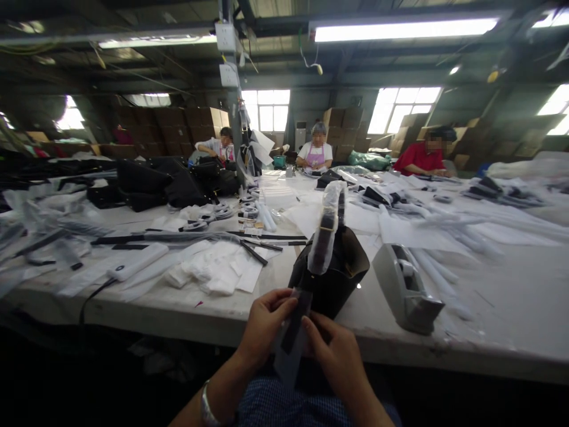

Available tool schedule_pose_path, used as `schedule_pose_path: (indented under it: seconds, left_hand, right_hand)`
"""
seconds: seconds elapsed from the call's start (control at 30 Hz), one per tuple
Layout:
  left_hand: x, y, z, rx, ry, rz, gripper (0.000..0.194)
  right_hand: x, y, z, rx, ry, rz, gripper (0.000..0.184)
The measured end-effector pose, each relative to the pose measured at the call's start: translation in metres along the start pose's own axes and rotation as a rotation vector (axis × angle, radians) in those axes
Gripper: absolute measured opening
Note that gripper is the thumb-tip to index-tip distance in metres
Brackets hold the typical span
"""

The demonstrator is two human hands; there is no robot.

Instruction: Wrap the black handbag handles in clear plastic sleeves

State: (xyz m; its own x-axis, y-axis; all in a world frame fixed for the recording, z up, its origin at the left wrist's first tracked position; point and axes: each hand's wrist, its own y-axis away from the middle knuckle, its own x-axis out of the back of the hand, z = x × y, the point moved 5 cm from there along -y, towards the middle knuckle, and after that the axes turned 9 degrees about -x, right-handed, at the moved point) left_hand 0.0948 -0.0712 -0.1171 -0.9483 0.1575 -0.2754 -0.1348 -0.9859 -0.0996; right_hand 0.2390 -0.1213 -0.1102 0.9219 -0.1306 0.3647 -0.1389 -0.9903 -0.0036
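A dark brown handbag (342,267) stands at the near edge of the long white table (489,308), its handle (331,219) wrapped in clear plastic film. Just below the bag, my left hand (265,323) and my right hand (334,350) pinch a dark strap with a clear film sleeve (293,332) around it. Fingers of both hands are closed on this strap, the left from the left side, the right from below right. A bracelet sits on my left wrist.
A grey tape dispenser (406,284) stands right of the bag. White paper pieces (213,270), black straps (262,237), tape rolls and dark bags (155,184) litter the left half. Three people (316,154) sit working at the far side; cardboard boxes line the back wall.
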Motion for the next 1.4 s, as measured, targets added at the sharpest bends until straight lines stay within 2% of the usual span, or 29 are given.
schedule_pose_path:
  seconds: [0.1,0.2,0.4,0.6,0.67,0.83,0.93,1.03,1.2,1.27,1.4]
  left_hand:
    - [-0.012,-0.022,0.019,-0.092,-0.020,-0.029,0.030]
    - [-0.019,-0.032,0.029,-0.162,-0.067,-0.040,0.028]
    - [-0.012,-0.026,0.020,-0.182,-0.062,0.009,0.033]
    - [-0.012,-0.017,0.012,-0.138,-0.074,-0.054,0.025]
    - [-0.013,-0.017,0.013,-0.140,-0.082,-0.051,0.024]
    - [-0.015,-0.021,0.016,-0.166,-0.112,-0.019,0.021]
    - [-0.014,-0.022,0.017,-0.206,-0.172,0.011,0.021]
    - [-0.012,-0.021,0.022,-0.305,-0.336,0.053,0.020]
    - [-0.017,-0.014,0.038,-0.593,-0.640,0.064,0.011]
    - [-0.017,-0.013,0.037,-0.572,-0.636,0.076,0.011]
    - [-0.012,-0.018,0.026,-0.331,-0.425,0.088,0.022]
  right_hand:
    - [0.003,-0.011,-0.010,-0.031,-0.039,0.049,0.043]
    - [0.008,-0.021,-0.018,-0.071,-0.123,0.076,0.042]
    - [0.008,-0.031,-0.021,-0.141,-0.191,0.076,0.043]
    - [0.012,-0.026,-0.027,-0.084,-0.153,0.174,0.040]
    - [0.014,-0.026,-0.028,-0.082,-0.149,0.197,0.040]
    - [0.015,-0.032,-0.030,-0.099,-0.109,0.152,0.042]
    - [0.017,-0.035,-0.036,-0.065,-0.032,0.207,0.039]
    - [0.017,-0.036,-0.042,-0.025,0.030,0.248,0.037]
    - [0.012,-0.038,-0.041,-0.039,-0.016,0.217,0.039]
    - [0.010,-0.038,-0.038,-0.048,-0.066,0.205,0.038]
    - [0.008,-0.038,-0.035,-0.054,-0.100,0.205,0.037]
